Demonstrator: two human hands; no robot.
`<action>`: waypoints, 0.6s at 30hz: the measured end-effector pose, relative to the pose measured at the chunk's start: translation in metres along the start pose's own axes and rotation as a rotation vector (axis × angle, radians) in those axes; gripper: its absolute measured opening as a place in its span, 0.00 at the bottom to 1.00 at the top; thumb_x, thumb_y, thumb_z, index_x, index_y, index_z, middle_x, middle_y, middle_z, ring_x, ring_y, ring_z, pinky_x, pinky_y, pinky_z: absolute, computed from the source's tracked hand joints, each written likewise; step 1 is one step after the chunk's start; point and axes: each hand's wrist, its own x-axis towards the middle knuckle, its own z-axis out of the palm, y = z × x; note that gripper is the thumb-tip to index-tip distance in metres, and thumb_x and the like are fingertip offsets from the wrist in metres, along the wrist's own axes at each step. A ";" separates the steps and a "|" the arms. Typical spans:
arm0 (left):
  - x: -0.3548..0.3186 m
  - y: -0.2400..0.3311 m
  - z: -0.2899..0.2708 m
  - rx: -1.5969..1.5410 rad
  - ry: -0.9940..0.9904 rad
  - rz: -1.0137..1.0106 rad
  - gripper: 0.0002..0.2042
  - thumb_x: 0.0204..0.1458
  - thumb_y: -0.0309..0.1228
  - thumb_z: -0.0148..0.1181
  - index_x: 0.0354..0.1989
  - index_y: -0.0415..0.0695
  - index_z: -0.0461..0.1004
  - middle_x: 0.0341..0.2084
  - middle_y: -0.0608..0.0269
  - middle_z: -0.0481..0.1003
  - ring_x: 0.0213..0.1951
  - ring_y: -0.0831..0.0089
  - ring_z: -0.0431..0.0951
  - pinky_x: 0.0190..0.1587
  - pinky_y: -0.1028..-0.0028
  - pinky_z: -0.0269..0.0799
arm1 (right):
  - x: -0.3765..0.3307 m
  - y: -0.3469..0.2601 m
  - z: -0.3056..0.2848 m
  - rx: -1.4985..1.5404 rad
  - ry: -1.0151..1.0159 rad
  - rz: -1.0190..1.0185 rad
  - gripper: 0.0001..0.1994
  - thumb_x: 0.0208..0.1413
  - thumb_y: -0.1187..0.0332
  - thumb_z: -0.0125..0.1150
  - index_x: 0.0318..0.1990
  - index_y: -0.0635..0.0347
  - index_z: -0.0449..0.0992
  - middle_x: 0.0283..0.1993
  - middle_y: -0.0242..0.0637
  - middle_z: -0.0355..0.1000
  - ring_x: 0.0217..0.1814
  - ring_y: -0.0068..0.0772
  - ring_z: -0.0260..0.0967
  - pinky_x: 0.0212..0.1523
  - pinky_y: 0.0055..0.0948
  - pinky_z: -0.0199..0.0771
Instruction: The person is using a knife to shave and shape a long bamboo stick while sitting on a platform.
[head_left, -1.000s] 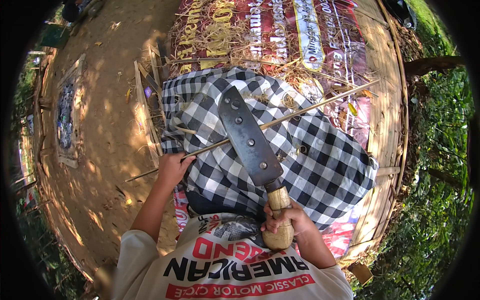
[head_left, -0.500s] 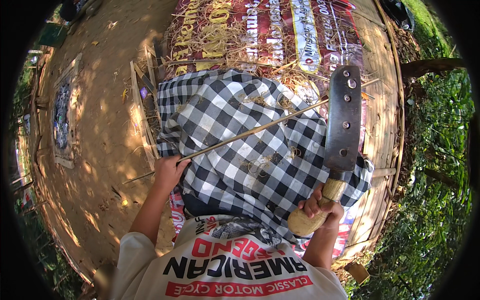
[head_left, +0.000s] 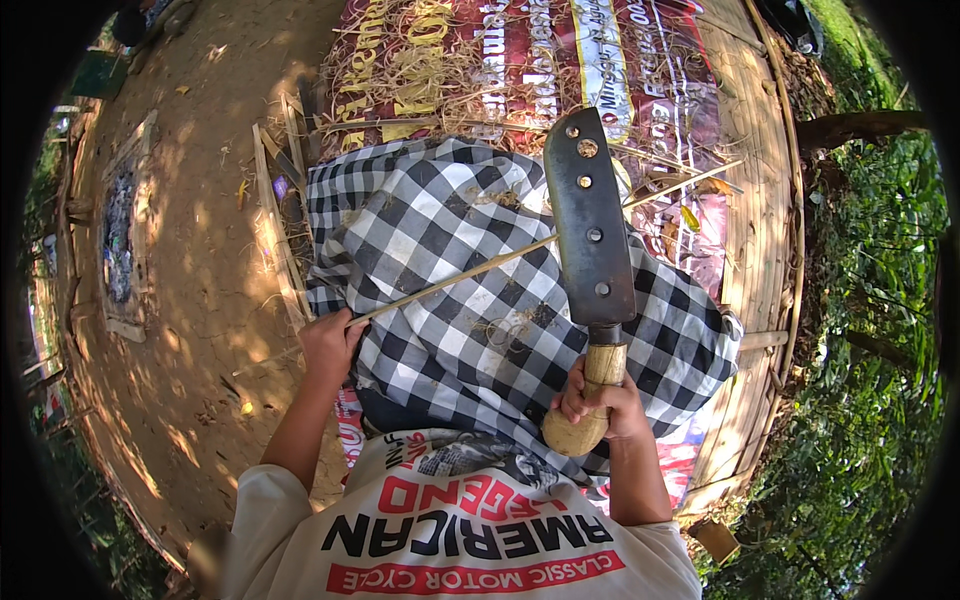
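My left hand [head_left: 330,345] pinches a thin, pale stick [head_left: 460,277] between thumb and fingers, near the left edge of a checked cloth [head_left: 440,350]; the fingertips underneath are out of sight, and the short end beyond my grip is hard to pick out against the dirt. From there the stick slants up to the right over the cloth, goes behind the broad dark blade of a knife [head_left: 590,215], and comes out on the far side toward the banner's right edge. I cannot tell whether blade and stick touch. The knife points away from me, with round holes along the blade, and my right hand [head_left: 603,400] is clenched around its wooden handle, the palm side hidden. The cloth covers my lap, so my legs hardly show, and my pale printed shirt [head_left: 470,530] is cut off by the lower edge. As for the place, at left is sun-dappled bare ground [head_left: 200,230] with a wood-framed grey patch [head_left: 118,240], its contents too small to make out. In the middle a dark red banner [head_left: 545,60] lies under scattered curly shavings [head_left: 420,80]; to its right run bamboo slats [head_left: 765,260], then leafy greenery [head_left: 880,320] fading into the black rim.
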 end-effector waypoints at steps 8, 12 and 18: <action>0.002 0.003 0.000 0.007 0.003 0.005 0.18 0.51 0.44 0.59 0.20 0.42 0.67 0.11 0.56 0.67 0.16 0.57 0.70 0.19 0.63 0.61 | 0.005 -0.011 0.004 0.102 -0.001 -0.031 0.14 0.27 0.72 0.50 0.29 0.62 0.63 0.15 0.37 0.60 0.16 0.35 0.63 0.40 0.42 0.71; -0.005 -0.011 0.001 0.006 0.003 0.012 0.18 0.50 0.43 0.60 0.20 0.42 0.67 0.11 0.56 0.67 0.16 0.57 0.70 0.19 0.63 0.61 | -0.002 -0.008 -0.001 0.019 -0.016 0.077 0.16 0.26 0.73 0.53 0.30 0.64 0.64 0.16 0.36 0.61 0.18 0.34 0.66 0.39 0.41 0.72; 0.001 -0.003 0.009 0.010 -0.008 -0.002 0.19 0.50 0.45 0.60 0.19 0.42 0.67 0.11 0.57 0.67 0.16 0.57 0.70 0.19 0.62 0.62 | 0.001 -0.007 0.007 0.201 -0.022 -0.063 0.13 0.29 0.73 0.51 0.30 0.63 0.64 0.15 0.36 0.60 0.18 0.34 0.63 0.44 0.41 0.69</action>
